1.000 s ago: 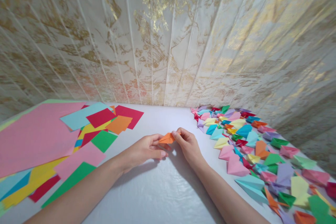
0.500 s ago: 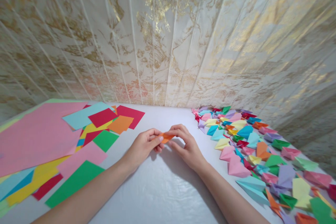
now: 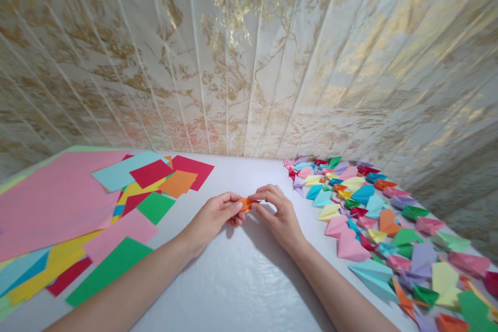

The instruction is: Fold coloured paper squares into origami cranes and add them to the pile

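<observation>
A small folded orange paper (image 3: 245, 204) is held between my two hands over the middle of the white table. My left hand (image 3: 220, 212) pinches its left end, thumb on top and fingers curled beneath. My right hand (image 3: 277, 213) grips the pointed right end between thumb and forefinger. Part of the paper is hidden by the fingers, so its full folded shape cannot be made out.
On the left lie loose colored paper sheets, among them a large pink sheet (image 3: 58, 202), a green sheet (image 3: 109, 272) and an orange square (image 3: 178, 183). Many folded paper pieces (image 3: 389, 223) cover the table's right side. A gold-patterned curtain (image 3: 233, 88) hangs behind.
My right thumb and forefinger have closed together on the right end of the orange paper. The left hand keeps its hold almost unmoved.
</observation>
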Tool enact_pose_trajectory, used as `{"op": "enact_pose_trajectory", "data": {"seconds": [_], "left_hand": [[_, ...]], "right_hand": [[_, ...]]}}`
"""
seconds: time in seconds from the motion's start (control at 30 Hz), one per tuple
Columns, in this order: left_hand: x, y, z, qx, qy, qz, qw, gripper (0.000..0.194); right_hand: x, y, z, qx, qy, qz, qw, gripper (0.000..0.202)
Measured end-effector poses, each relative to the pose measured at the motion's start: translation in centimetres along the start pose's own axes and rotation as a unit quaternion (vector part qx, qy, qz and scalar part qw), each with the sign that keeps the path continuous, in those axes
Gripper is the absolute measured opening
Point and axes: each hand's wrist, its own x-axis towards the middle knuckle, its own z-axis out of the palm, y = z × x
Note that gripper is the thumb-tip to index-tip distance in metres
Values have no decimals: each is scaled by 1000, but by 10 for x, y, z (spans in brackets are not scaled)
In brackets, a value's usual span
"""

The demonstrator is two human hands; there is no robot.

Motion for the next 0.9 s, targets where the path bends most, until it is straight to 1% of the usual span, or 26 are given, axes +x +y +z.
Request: {"op": "enact_pose_trajectory", "data": {"seconds": [0.17, 0.3, 0.37, 0.5, 0.67, 0.7, 0.77, 0.8, 0.83, 0.9], "left_hand": [[0, -1, -1, -13, 11, -1, 1000, 38], [-1, 0, 0, -6, 27, 20, 999, 39], [-2, 1, 0, -4, 21, 26, 999, 36], [-3, 3, 1, -4, 4, 16, 1000, 29], [-3, 2, 1, 12, -4, 13, 1000, 29], [-3, 3, 1, 27, 2, 20, 999, 28], [-3, 4, 0, 107, 32, 67, 992, 22], [-4, 5, 0, 166, 51, 102, 980, 18], [-4, 7, -1, 227, 68, 137, 962, 14], [-5, 9, -2, 321, 87, 184, 925, 12]], "right_hand": [[0, 0, 1, 6, 8, 17, 1000, 8], [1, -1, 2, 20, 7, 37, 999, 7], [1, -2, 2, 18, 4, 38, 999, 8], [1, -2, 2, 14, 9, 47, 999, 6], [1, -2, 1, -9, 6, 34, 999, 15], [1, -2, 1, -16, 3, 29, 999, 15], [1, -2, 1, -33, -5, 16, 999, 14], [1, -2, 2, -41, -11, 9, 999, 13], [0, -2, 2, -49, -16, 1, 999, 12], [0, -3, 3, -62, -27, -11, 998, 11]]}}
